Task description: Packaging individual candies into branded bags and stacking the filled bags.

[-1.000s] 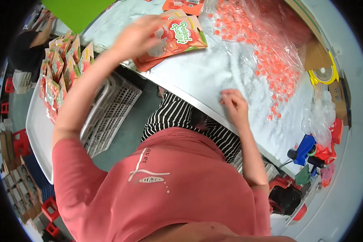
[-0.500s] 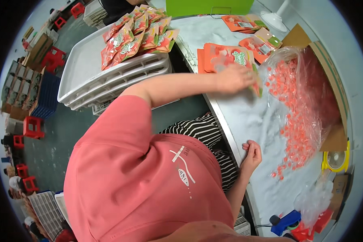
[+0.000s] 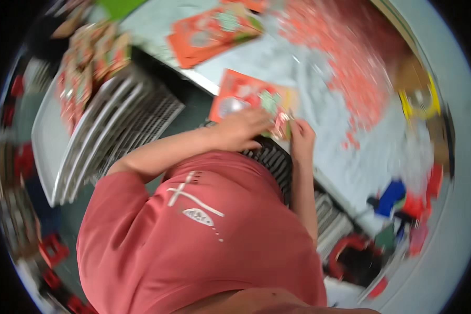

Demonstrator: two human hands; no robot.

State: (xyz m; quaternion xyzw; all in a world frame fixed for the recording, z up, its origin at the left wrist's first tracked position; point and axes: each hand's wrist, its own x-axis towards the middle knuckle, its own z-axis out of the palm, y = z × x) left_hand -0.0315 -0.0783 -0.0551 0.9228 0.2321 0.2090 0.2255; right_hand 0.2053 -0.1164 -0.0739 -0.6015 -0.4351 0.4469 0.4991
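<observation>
left hand (image 3: 246, 126) palm-down, right hand (image 3: 301, 137) pinching, left forearm (image 3: 167, 153) slanting inward

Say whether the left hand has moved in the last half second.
Yes: the left hand went from the pouch stack toward the person, to the table edge, nearer the right hand.

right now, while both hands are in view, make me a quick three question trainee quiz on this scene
1. True or false: the left hand touches the flat orange-red printed pouch nearest the person.
2. Multiple choice: where do most of the small coral-red pieces lie?
A: left of that pouch
B: right of that pouch
C: on the stacked white plastic trays
3. Short answer: which hand is at the pouch's right end?

Key: 1 true; 2 B; 3 the right hand.
</observation>
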